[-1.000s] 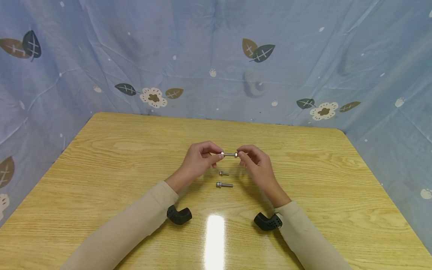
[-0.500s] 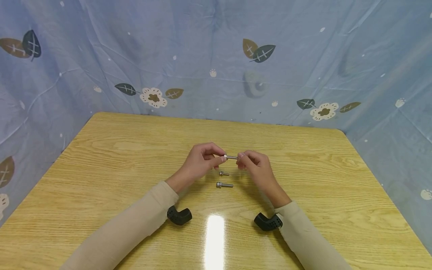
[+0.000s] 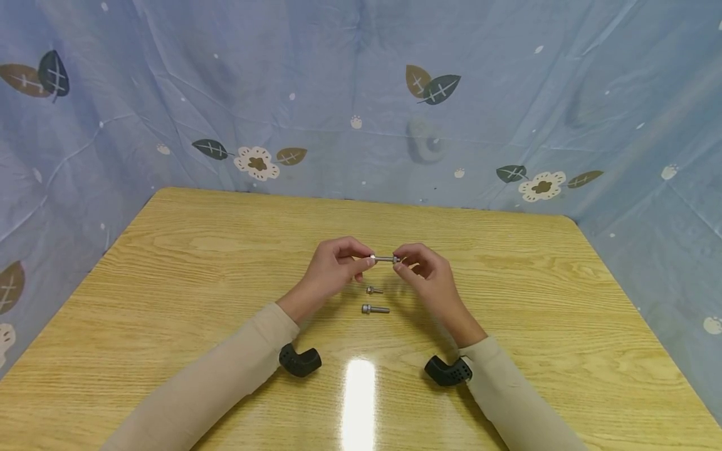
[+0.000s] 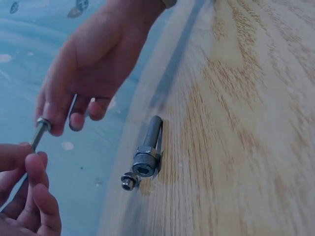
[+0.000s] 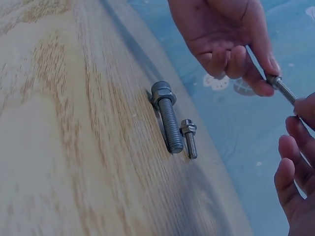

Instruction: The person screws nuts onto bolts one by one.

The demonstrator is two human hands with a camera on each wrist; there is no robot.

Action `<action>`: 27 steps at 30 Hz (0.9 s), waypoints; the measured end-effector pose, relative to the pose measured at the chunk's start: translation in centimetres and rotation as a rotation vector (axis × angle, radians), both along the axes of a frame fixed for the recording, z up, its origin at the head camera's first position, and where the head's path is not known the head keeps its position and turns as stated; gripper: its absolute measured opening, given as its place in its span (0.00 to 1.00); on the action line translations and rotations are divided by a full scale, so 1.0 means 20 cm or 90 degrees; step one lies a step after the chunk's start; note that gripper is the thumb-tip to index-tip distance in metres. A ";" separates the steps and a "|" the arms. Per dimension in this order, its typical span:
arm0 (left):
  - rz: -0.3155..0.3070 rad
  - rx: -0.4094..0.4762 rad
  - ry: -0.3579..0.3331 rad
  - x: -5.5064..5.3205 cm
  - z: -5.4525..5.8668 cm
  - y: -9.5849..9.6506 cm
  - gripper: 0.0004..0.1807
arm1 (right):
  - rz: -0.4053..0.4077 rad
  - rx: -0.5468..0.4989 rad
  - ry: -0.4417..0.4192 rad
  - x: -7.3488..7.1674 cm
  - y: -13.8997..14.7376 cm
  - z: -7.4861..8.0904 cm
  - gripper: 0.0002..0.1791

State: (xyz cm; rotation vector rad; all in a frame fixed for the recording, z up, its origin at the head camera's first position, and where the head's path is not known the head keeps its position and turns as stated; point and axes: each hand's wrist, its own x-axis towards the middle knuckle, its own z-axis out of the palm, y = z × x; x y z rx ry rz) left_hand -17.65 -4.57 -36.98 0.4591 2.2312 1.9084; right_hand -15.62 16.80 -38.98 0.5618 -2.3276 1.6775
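Above the table, my left hand (image 3: 336,268) pinches the head end of a slim metal bolt (image 3: 385,259), which lies roughly level between both hands. Near the bolt's other end sits a nut (image 3: 396,259), with the thumb and index finger of my right hand (image 3: 427,270) on it. In the left wrist view the nut (image 4: 43,123) shows at the right fingertips. Below the hands, a small bolt (image 3: 374,290) and a thicker bolt (image 3: 375,309) lie on the table. Each carries a nut close to its head, as the right wrist view shows.
The wooden table (image 3: 225,250) reaches back to a blue patterned curtain (image 3: 350,94), which also hangs at both sides. Black curved wrist mounts (image 3: 300,361) sit at the sleeve cuffs. A bright light reflection falls on the table's front.
The right fingers covered the nut half a second ago; now they are parted further and the nut shows. The held bolt dipped slightly and came back up. Both table bolts stayed put.
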 end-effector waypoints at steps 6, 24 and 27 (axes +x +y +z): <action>-0.041 0.009 0.029 0.01 0.00 0.00 0.06 | 0.004 -0.011 -0.017 0.00 0.00 -0.01 0.12; -0.027 0.018 0.016 0.01 0.00 0.00 0.06 | 0.006 -0.010 -0.012 0.01 0.00 0.00 0.13; -0.045 0.022 0.025 0.02 0.00 0.00 0.07 | -0.005 0.002 -0.013 0.01 -0.01 0.00 0.16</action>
